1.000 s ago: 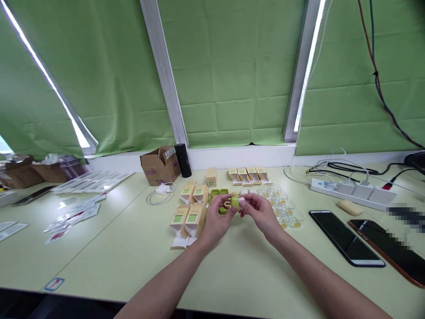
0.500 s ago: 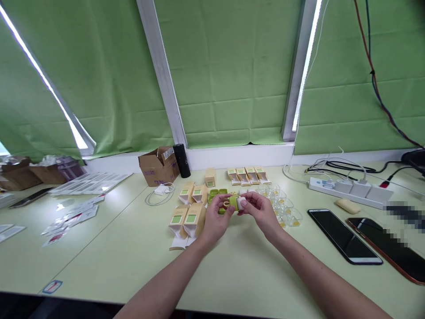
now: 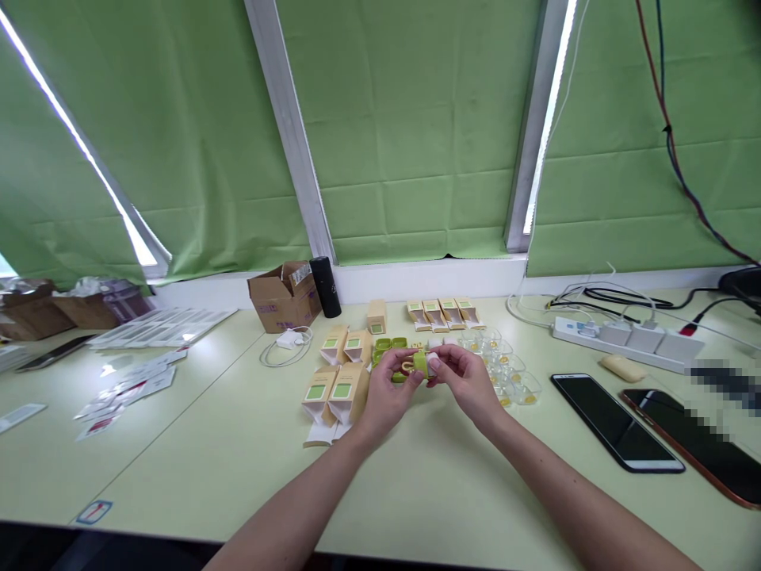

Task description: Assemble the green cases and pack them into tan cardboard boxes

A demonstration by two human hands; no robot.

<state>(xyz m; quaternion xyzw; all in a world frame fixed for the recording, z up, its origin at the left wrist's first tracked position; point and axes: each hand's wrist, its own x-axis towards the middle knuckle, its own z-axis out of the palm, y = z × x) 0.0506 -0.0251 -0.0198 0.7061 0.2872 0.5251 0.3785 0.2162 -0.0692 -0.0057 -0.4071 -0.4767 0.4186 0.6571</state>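
My left hand (image 3: 393, 390) is closed on a small green holder (image 3: 420, 363) with a tan ring on its left side. Pinched in my right hand (image 3: 469, 385) is a small white piece (image 3: 431, 361), pressed against the holder's right end. Both hands hover over the table's middle, and the fingers hide part of the two pieces. Behind them lie several green pieces (image 3: 384, 346). Tan cartons (image 3: 349, 390) with green labels and open flaps stand by my left hand. Clear plastic cups (image 3: 516, 381) with yellow centres sit beside my right hand.
At the right lie a phone (image 3: 615, 420), another phone (image 3: 698, 444), a beige soap-like bar (image 3: 623, 369) and a white power strip (image 3: 624, 342) with cables. A brown cardboard box (image 3: 285, 300) and black cylinder (image 3: 325, 287) stand at the back. Cards (image 3: 134, 388) lie left.
The white piece has moved left, deeper against the green holder, with my right fingers following. At the far left edge, one of the two pale cards is gone from view.
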